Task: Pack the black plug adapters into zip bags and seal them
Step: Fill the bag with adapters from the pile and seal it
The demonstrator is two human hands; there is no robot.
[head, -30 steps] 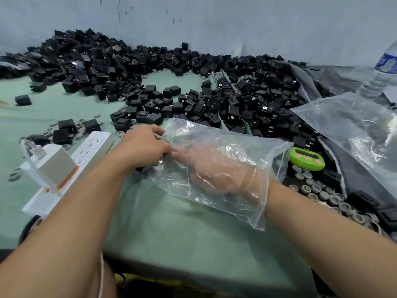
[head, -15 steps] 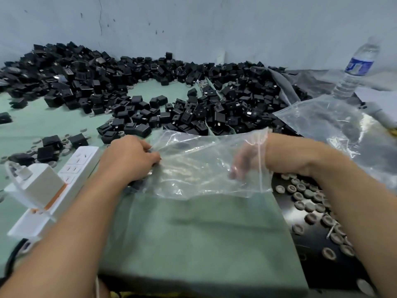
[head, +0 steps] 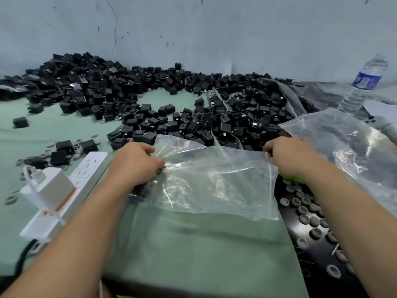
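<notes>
Clear zip bag in left hand

A clear, crumpled zip bag lies nearly flat and pulled wide between the left hand, which grips its left end, and the right hand, which pinches its mouth edge. A few black plug adapters bunch just under the left hand; whether they are inside the bag is unclear. The loose heap of adapters spreads beyond both hands.
</notes>
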